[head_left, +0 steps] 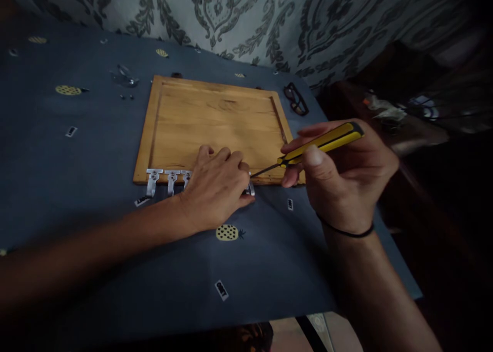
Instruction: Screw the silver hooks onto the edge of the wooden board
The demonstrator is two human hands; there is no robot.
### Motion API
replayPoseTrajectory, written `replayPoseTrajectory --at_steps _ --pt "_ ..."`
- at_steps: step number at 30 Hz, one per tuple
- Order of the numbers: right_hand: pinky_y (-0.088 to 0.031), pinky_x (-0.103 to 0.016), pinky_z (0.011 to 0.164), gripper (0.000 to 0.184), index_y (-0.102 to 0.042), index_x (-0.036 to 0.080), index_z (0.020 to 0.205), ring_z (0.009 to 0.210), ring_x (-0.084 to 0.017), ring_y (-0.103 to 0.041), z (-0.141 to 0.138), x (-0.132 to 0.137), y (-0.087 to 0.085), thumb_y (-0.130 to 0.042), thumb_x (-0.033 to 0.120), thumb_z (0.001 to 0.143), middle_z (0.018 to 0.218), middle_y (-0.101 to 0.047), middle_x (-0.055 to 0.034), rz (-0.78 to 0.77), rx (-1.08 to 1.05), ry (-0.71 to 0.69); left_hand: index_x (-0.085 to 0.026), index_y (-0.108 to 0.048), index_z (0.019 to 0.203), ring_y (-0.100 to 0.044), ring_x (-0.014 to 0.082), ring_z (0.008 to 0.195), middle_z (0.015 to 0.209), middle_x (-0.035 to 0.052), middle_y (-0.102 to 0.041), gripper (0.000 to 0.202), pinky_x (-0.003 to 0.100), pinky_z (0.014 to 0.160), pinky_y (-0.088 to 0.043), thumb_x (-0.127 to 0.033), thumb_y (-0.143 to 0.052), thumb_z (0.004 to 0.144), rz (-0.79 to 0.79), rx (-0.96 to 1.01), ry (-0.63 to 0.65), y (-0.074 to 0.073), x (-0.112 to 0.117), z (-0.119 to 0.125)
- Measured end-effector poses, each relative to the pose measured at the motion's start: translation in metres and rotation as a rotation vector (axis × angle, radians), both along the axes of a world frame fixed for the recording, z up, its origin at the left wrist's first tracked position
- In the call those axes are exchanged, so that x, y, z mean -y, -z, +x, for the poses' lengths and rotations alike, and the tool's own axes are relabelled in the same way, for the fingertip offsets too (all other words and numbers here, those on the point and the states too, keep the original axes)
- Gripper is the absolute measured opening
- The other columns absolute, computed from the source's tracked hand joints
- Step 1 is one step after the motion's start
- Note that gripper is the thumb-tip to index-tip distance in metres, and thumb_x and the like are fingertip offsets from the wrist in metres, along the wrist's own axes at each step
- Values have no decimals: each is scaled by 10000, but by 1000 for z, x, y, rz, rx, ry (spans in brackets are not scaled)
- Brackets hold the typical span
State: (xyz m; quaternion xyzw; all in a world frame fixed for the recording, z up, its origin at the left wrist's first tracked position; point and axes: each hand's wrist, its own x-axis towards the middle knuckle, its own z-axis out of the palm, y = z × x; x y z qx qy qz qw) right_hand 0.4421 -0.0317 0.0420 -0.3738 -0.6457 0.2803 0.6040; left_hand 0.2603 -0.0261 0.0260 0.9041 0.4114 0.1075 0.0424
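Note:
A wooden board (215,121) lies flat on a dark blue cloth. Along its near edge sit several silver metal hooks (153,180). My left hand (217,185) rests on the board's near edge with fingers curled over one hook (250,189), pressing it in place. My right hand (342,175) is closed around a yellow and black screwdriver (323,142). The thin shaft of the screwdriver slants down to the left, and its tip meets the hook beside my left fingers.
The blue cloth (77,152) with pineapple prints covers the table. Black glasses (296,99) lie right of the board. A clear plastic bag and small screws (125,80) lie at the far left. A patterned wall stands behind; dark furniture stands to the right.

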Motion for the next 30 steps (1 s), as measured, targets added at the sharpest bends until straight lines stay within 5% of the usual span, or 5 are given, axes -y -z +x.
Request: replayPoseTrajectory --at_steps 4,11,21,30 --pt "-548 -218 440 208 -807 251 1078 497 -77 -665 3 4 0 -735 360 916 910 -772 -9 -42 35 -16 -136 -736 1019 -619 312 1074 1028 114 -698 354 465 913 -397 -474 -725 912 -2 -2 -2 0 0 -1" --pt "-484 -170 376 119 -812 211 847 452 -39 -620 0 2 -3 -826 328 827 881 -777 2 14 27 28 -145 -742 1012 -615 300 1065 1025 112 -701 354 453 900 -396 -483 -730 908 8 -3 -7 0 0 0" --pt "-591 -193 472 189 -815 246 1016 542 -78 -690 0 6 -4 -815 319 842 875 -785 5 -54 35 -27 -140 -740 1010 -617 314 1070 1025 114 -698 353 469 904 -396 -478 -728 909 -7 -13 -9 0 0 1" --pt "-548 -205 394 138 -790 224 916 486 -73 -653 -5 6 1 -803 346 852 833 -755 13 82 -65 138 -149 -738 964 -611 296 1034 998 106 -696 336 446 880 -385 -478 -739 900 2 -8 -15 0 0 0"
